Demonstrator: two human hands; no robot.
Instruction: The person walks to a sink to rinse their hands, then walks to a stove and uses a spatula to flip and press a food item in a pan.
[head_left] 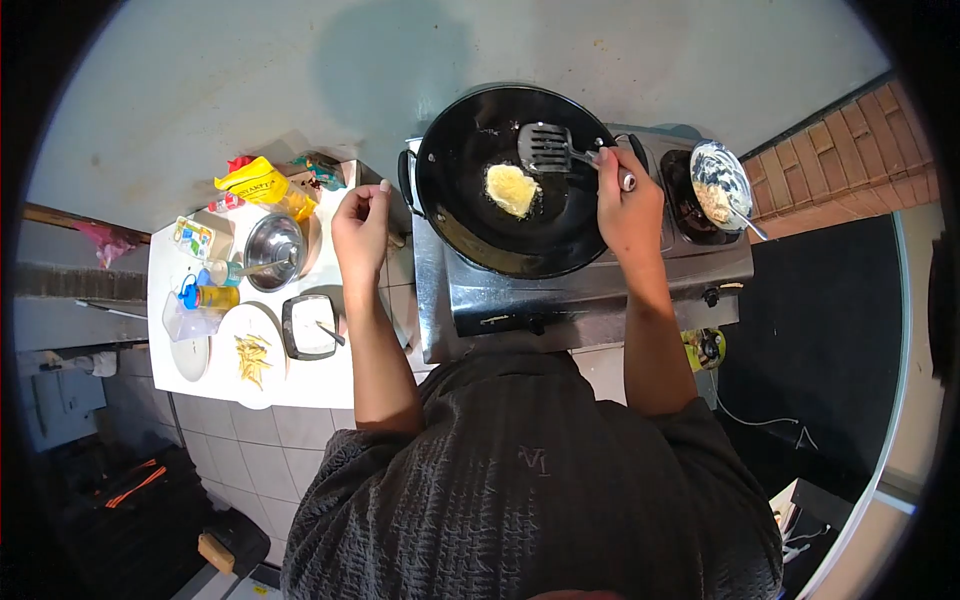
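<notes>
A black wok sits on the stove, with a pale yellow piece of food frying near its middle. My right hand is closed round the handle of a slotted spatula, whose dark blade is over the wok, just above and right of the food. Left of the wok, near its side handle, my left hand is raised with curled fingers, thumb and forefinger close together. Nothing shows in it.
Right of the wok, a bowl with white batter and a spoon rests over the other burner. On the white table at left are a metal bowl, a plate of fried strips, a square dish, bottles and a yellow bag.
</notes>
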